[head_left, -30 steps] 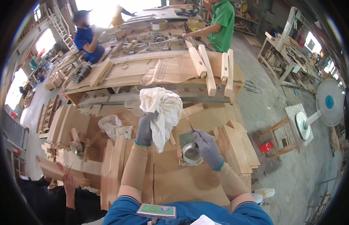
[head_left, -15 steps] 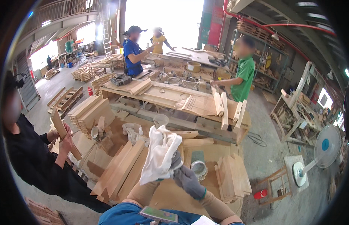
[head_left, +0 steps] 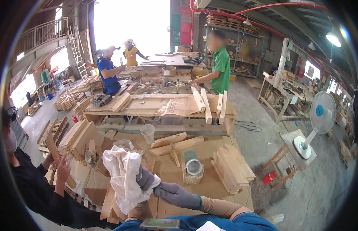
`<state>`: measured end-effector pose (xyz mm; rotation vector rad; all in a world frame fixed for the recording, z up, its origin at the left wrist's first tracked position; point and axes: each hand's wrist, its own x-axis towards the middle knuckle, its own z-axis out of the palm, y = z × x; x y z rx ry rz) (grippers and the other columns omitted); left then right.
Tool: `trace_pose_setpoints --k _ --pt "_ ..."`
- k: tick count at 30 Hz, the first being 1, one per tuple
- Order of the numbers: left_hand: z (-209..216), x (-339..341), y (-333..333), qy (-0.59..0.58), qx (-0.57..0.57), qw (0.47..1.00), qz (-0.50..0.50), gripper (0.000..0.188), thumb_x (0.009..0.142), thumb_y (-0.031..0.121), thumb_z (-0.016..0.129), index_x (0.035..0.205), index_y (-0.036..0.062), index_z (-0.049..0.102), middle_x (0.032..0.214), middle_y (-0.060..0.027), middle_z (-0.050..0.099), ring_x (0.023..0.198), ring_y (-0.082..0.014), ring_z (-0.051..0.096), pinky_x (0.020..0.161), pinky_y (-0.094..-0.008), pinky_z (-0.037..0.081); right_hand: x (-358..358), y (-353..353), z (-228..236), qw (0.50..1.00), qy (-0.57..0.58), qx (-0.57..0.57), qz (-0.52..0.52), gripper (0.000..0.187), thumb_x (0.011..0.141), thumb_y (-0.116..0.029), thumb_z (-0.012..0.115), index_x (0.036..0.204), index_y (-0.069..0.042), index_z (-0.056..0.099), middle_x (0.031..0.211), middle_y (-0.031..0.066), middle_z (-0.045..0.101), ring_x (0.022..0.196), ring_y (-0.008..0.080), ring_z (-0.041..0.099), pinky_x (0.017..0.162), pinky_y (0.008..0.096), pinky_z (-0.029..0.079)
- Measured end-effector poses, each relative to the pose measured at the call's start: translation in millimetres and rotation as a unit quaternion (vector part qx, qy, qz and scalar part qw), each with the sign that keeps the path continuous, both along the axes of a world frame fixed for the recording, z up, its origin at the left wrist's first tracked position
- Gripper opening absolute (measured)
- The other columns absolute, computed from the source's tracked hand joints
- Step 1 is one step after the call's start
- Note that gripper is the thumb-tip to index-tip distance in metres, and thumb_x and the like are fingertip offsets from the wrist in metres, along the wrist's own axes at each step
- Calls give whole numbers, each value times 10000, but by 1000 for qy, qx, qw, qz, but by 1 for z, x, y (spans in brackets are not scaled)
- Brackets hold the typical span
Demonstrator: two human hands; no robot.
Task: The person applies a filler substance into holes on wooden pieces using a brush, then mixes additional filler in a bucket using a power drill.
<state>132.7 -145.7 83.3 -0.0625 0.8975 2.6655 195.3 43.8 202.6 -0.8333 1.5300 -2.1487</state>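
Note:
My left hand (head_left: 145, 178), in a grey glove, is closed on a bunched white cloth (head_left: 123, 175) that hangs in front of my chest. Coming in from the right, my gloved right hand (head_left: 175, 194) pinches the cloth's lower edge. Past both hands, a small round metal tin (head_left: 194, 166) sits on a rough wooden block (head_left: 192, 178) on the cardboard-covered bench (head_left: 209, 188). The tin stands apart from my hands.
A stack of wooden slats (head_left: 231, 169) lies right of the tin, loose planks (head_left: 175, 143) and a plastic cup (head_left: 148, 133) beyond. A person in black (head_left: 36, 188) holds a wood piece at my left. Other people work at far tables. A white fan (head_left: 315, 123) stands right.
My view has tilted up from the bench to the whole workshop. My right hand left the tin and came to the cloth, which now hangs lower and nearer my body.

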Motion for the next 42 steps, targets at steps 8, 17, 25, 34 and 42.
trace_pose_setpoints --k 8,17,25,34,42 --pt "1 -3 -24 -7 -29 999 16 403 947 222 492 1312 59 442 1120 -33 551 977 -146 560 807 -259 480 0 -1 -14 856 384 251 -237 175 899 -130 518 1042 -32 524 820 167 628 725 317 631 571 404 477" --pt "-15 8 -49 -51 -60 996 51 405 953 235 488 1314 58 442 1111 -31 556 966 -144 562 792 -246 479 -18 12 -13 984 -108 12 138 192 979 -253 459 962 -66 500 639 -71 367 486 47 310 427 223 271" --pt "-20 -20 -57 -59 -92 993 47 407 959 246 484 1317 58 443 1104 -29 559 955 -142 564 779 -235 479 -42 34 -13 956 -232 17 180 215 984 -295 453 884 -109 493 601 -85 328 473 11 290 409 188 232" --pt "-18 -121 -40 -6 -165 986 -34 410 965 258 480 1320 57 443 1095 -26 563 943 -139 566 764 -222 478 -61 153 -82 878 -426 16 -215 190 969 -234 461 911 -85 565 616 -79 414 467 21 349 403 172 248" --pt "-73 -286 119 92 -148 968 -179 413 970 269 476 1322 56 443 1088 -24 567 933 -137 568 750 -210 478 -102 188 -104 847 -353 111 -383 296 949 -184 483 1208 -54 545 717 -43 503 518 3 370 427 152 289"
